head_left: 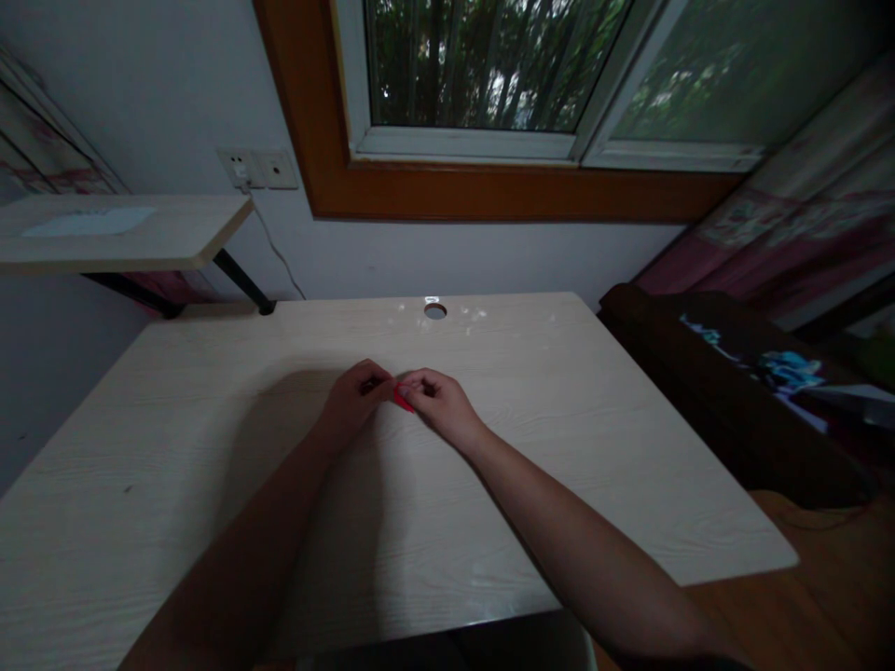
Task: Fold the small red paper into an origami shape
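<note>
A small red piece (403, 399), thin and pointed at its lower end, sits between my two hands above the middle of the desk (559, 410). It looks like folded paper, though its exact kind is too small to tell. My left hand (356, 396) pinches it from the left, thumb and fingers pressed together. From the right, my right hand (440, 401) grips it between thumb and fingertips. The fingertips of both hands nearly meet and hide part of the red piece.
A raised shelf (202, 228) on black legs stands at the back left, with a pale sheet (90, 222) on it. A cable (276, 247) hangs from the wall socket (241, 170). The desk has a round hole (434, 311) near its back edge. Dark furniture (699, 373) stands at right.
</note>
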Motion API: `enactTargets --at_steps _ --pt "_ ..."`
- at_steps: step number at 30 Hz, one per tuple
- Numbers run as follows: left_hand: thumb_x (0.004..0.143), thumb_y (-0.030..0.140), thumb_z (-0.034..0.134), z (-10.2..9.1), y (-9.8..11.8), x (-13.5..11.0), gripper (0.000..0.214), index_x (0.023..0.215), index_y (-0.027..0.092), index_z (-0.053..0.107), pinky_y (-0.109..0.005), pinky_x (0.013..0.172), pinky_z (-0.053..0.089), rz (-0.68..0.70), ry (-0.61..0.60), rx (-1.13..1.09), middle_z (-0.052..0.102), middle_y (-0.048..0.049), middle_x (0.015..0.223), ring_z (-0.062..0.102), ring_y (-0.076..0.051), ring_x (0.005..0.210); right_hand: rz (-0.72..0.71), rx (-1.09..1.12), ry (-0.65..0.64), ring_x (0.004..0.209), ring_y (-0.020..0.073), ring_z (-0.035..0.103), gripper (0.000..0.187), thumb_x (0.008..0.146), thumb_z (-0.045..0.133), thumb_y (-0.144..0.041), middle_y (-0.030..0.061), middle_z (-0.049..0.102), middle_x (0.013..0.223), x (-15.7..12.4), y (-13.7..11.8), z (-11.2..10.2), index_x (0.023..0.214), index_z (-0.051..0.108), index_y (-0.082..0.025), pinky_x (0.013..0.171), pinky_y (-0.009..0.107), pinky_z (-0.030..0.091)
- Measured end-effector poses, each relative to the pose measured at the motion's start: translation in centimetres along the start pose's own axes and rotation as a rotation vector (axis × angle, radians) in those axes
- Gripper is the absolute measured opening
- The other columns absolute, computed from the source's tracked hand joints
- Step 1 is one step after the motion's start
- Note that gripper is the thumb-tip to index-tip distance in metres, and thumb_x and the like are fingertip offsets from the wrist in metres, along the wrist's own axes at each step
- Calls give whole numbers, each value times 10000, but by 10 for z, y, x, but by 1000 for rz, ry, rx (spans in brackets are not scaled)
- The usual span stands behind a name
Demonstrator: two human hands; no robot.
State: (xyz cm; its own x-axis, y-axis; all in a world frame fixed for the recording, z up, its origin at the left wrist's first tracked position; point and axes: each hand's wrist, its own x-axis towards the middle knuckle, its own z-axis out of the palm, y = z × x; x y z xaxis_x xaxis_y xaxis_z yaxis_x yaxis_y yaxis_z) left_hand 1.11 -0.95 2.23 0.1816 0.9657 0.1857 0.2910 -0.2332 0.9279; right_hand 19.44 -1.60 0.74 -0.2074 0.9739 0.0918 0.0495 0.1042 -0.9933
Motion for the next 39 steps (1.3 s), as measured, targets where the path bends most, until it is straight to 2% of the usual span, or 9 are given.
enactTargets --at_steps 8,24,31,39 --pt "821 361 667 0 -3 -1 185 784 182 638 -252 647 438 -12 -17 3 622 4 733 562 -143 689 -3 -28 -14 659 134 583 186 795 700 -363 17 696 769 1 1 1 852 715 -186 640 260 447" --pt "803 383 672 1 2 -3 246 694 178 592 -238 570 395 -106 -24 -6 587 30 599 517 -121 575 -36 -42 -4 690 141 587 108 783 626 -264 12 694 775 -1 -2 1 814 693 -186 687 267 451" --pt "791 373 680 -1 0 -1 235 691 182 586 -242 593 408 -146 61 -92 586 32 602 522 -119 578 8 -17 34 687 142 582 130 771 625 -287 14 692 770 -2 -8 0 808 685 -178 690 271 452" --pt "830 388 646 -4 5 -1 264 678 181 586 -252 638 425 -147 110 -87 601 19 617 542 -123 606 12 24 65 737 156 607 159 807 639 -318 29 707 817 0 -5 -2 856 700 -179 729 282 470"
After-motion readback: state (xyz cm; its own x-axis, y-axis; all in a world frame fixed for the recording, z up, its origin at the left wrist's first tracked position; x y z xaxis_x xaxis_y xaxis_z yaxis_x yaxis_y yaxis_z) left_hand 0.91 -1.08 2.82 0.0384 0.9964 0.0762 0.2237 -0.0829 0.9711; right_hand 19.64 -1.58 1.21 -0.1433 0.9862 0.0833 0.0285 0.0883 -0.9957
